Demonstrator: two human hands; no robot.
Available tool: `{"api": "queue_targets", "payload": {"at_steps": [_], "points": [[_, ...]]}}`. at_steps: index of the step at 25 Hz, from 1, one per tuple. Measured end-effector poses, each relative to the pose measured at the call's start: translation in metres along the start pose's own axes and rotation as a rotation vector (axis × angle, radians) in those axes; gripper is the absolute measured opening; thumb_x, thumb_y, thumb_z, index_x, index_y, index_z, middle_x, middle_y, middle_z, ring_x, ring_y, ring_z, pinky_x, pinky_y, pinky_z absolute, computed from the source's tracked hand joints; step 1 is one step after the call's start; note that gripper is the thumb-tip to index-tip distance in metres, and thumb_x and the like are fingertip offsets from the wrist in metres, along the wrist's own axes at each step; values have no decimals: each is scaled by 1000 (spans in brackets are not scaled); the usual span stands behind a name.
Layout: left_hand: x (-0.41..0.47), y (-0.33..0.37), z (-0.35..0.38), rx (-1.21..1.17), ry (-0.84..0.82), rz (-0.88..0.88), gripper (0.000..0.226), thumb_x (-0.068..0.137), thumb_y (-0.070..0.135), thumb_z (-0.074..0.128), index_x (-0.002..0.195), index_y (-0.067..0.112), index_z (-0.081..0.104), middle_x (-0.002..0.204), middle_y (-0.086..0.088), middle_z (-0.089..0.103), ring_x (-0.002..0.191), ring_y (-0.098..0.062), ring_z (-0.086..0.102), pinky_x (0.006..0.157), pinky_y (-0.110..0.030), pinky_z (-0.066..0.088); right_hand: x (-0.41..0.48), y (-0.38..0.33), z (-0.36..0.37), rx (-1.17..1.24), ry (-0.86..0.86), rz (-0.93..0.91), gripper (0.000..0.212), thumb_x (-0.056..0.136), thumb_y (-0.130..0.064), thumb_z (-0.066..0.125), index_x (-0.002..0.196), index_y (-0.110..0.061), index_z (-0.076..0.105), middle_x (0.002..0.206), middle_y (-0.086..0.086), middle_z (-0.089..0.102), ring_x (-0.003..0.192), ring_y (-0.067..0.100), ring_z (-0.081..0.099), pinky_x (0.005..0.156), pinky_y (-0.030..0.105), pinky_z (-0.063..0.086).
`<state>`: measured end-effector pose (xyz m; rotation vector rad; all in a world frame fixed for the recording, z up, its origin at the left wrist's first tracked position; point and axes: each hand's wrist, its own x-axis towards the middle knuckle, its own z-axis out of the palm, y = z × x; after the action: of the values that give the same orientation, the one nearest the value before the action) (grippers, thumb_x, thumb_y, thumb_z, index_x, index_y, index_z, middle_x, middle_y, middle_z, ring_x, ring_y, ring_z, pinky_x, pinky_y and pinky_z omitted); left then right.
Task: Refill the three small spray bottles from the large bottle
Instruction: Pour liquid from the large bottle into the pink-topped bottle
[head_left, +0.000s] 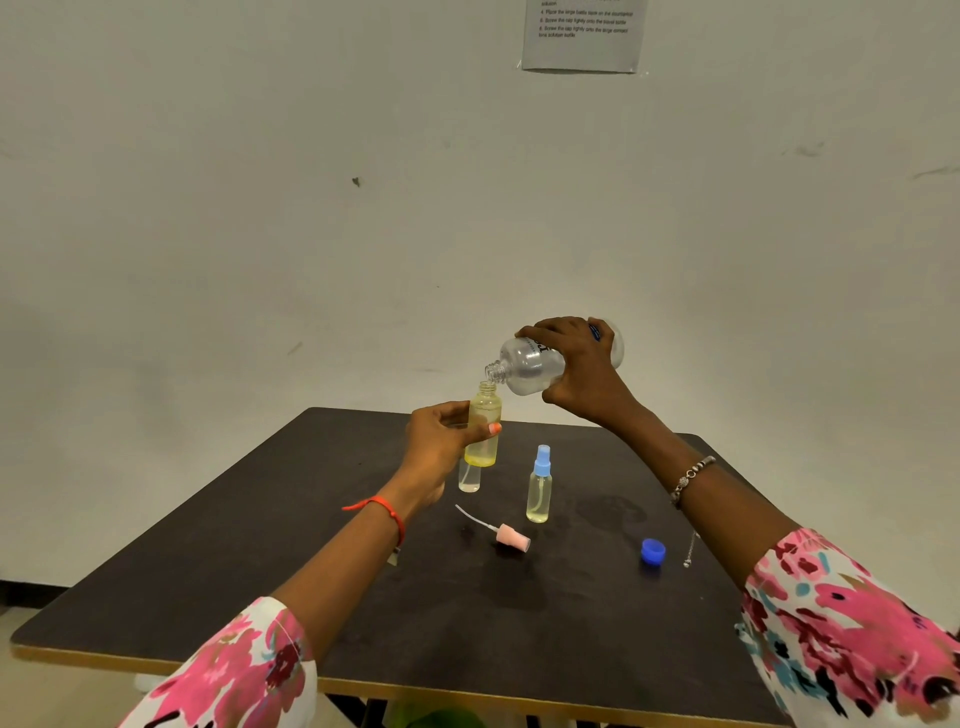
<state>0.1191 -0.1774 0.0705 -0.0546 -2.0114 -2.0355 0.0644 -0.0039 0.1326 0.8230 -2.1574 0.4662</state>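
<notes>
My right hand (582, 364) grips the large clear bottle (530, 364), tipped with its open neck down to the left. Just under that neck is the open mouth of a small yellowish bottle (485, 415), which my left hand (441, 441) holds upright above the table. A second small clear bottle (469, 480) stands on the table behind my left hand, its top hidden. A third small bottle (540, 491) with a blue spray cap stands to the right. A pink spray head (506, 535) with its white tube lies on the table.
The dark table (260, 571) has a light wooden front edge. A blue cap (653, 552) lies near the right side, with a thin chain (691, 551) next to it. A printed sheet (584, 34) hangs on the white wall behind.
</notes>
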Motion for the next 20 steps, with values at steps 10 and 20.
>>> {"api": "queue_targets", "payload": {"at_steps": [10,20], "points": [[1,-1,1,0,2,4,50,71,9,76,118,6,60,118,-11,65,110,-25,60,99,-45,48,0,2,2,-9,-3,-3,56,60,-20,57,116,-16,59,113,6,62,115,28,50,103,47,19],[1,-4,1,4,-4,5,50,71,9,75,118,6,60,119,-11,64,111,-24,60,100,-45,47,-2,6,5,23,-30,15,59,58,-19,58,117,-16,58,115,6,61,117,26,48,104,44,19]]}}
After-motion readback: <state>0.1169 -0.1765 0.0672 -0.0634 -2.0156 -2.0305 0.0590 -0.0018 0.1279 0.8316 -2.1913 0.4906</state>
